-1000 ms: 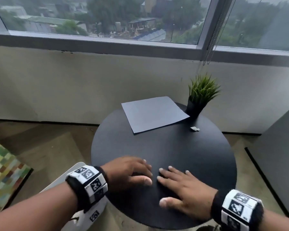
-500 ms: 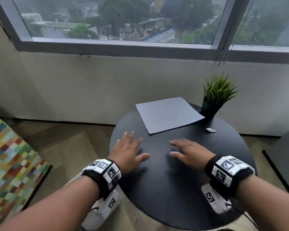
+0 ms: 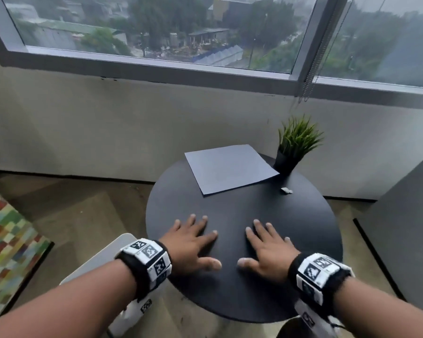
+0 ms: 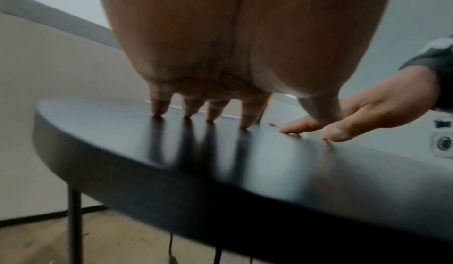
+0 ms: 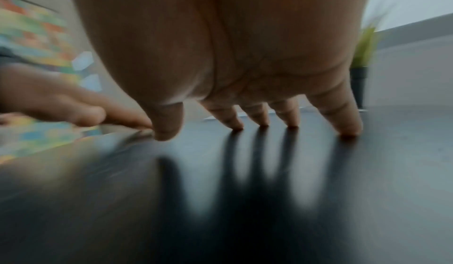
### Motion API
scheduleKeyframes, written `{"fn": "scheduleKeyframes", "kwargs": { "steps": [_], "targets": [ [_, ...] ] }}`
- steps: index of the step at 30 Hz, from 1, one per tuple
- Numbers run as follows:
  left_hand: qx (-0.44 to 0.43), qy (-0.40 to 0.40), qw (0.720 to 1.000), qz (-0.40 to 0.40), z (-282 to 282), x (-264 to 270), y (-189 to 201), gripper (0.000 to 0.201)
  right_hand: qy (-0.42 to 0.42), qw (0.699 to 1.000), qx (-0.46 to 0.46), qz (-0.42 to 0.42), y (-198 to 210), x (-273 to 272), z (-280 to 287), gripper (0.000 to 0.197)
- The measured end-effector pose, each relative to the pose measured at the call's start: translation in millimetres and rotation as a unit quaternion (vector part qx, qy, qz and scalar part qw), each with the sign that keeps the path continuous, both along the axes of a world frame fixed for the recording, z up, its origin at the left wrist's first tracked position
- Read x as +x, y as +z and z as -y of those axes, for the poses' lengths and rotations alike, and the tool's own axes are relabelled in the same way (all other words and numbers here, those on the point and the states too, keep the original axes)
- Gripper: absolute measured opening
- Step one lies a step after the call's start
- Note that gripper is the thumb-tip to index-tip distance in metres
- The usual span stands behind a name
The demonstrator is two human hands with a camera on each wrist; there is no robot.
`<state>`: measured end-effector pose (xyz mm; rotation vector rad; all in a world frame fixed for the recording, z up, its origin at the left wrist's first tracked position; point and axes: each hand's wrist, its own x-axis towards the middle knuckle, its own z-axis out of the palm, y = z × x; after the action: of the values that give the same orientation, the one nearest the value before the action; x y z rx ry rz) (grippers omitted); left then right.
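1. Round and black, the tabletop [image 3: 266, 211] stands below a wide window [image 3: 156, 28] and bears both hands on its near half.
2. The left hand [image 3: 189, 245] lies palm down near the left rim, with the fingers straight and spread. Its fingertips [image 4: 159, 110] touch the surface, and its grip holds nothing.
3. The right hand [image 3: 269, 250] lies palm down just beside it, and the two thumbs point at each other across a small gap. Its fingertips [image 5: 349, 128] rest on the surface as well, and its grip holds nothing.
4. Each wrist wears a black band [image 3: 147, 259] with black-and-white square markers.
5. A grey sheet of paper [image 3: 230, 168] lies flat on the far half of the tabletop, well apart from the hands. Its far left corner juts past the rim.
6. A green plant [image 3: 298, 137] in a black pot stands at the far right rim, just beside the right corner of the paper. A small white scrap [image 3: 286, 190] lies near the pot, on the side toward the hands.
7. Around the tabletop are a pale wall [image 3: 108, 130], a brownish floor [image 3: 83, 211], a many-coloured checked surface [image 3: 7, 240] at the left and a grey panel [image 3: 405, 228] at the right.
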<state>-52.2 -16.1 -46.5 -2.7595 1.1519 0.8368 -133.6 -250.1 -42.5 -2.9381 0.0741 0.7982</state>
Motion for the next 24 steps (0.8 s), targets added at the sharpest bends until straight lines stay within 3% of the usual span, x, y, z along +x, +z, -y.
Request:
{"fn": "scheduleKeyframes", "kwargs": {
  "steps": [2,3,4,6,7,9,10,12,15,17,19,21,24],
  "targets": [
    [-0.060,-0.097,0.993,-0.035,-3.4,-20.3,5.0,0.087,0.121,0.991,0.066,-0.005,14.4,-38.1,-18.7,0.093],
    [-0.124,-0.113,0.985,-0.046,-6.4,-27.0,5.6,0.068,0.145,0.983,0.115,-0.001,21.8,-45.2,-15.7,0.087],
    [-0.179,-0.106,0.977,-0.041,-10.0,-30.0,4.9,0.061,0.130,0.978,0.164,0.015,26.5,-44.0,-6.1,0.081],
    [-0.202,0.002,0.979,0.019,-18.5,-28.2,-2.5,0.087,-0.016,0.980,0.173,0.099,23.3,-32.4,34.2,0.081],
    [-0.173,0.091,0.980,0.044,-23.8,-26.3,-8.0,0.097,-0.120,0.978,0.116,0.128,18.1,-27.5,55.1,0.081],
    [-0.077,0.221,0.970,0.058,-31.9,-31.3,-15.9,0.105,-0.250,0.964,-0.001,0.091,2.5,-31.9,70.1,0.078],
    [-0.046,0.237,0.969,0.061,-33.5,-38.4,-20.1,0.114,-0.261,0.962,-0.017,0.075,-8.0,-38.5,61.5,0.079],
    [-0.050,0.182,0.980,0.055,-31.0,-61.8,-23.7,0.136,-0.223,0.971,-0.002,0.086,-22.8,-58.0,15.5,0.083],
    [-0.168,0.128,0.977,-0.003,-35.0,-87.9,-22.2,0.135,-0.107,0.985,0.083,0.110,-23.5,-93.3,-60.3,0.103],
    [-0.307,0.189,0.933,-0.012,-53.3,-87.5,-16.1,0.115,-0.099,0.958,0.229,0.138,-9.4,-100.4,-70.8,0.099],
    [-0.415,0.322,0.851,0.008,-81.7,-70.6,-19.8,0.091,-0.142,0.919,0.313,0.195,-2.1,-89.4,-48.0,0.074],
    [-0.405,0.447,0.797,0.025,-119.2,-41.6,-39.7,0.071,-0.215,0.922,0.234,0.222,-5.0,-71.3,-17.0,0.070],
    [-0.311,0.548,0.777,-0.015,-169.4,1.2,-84.4,0.093,-0.202,0.970,0.022,0.133,-12.7,-49.7,-16.9,0.076]
  ]
}}
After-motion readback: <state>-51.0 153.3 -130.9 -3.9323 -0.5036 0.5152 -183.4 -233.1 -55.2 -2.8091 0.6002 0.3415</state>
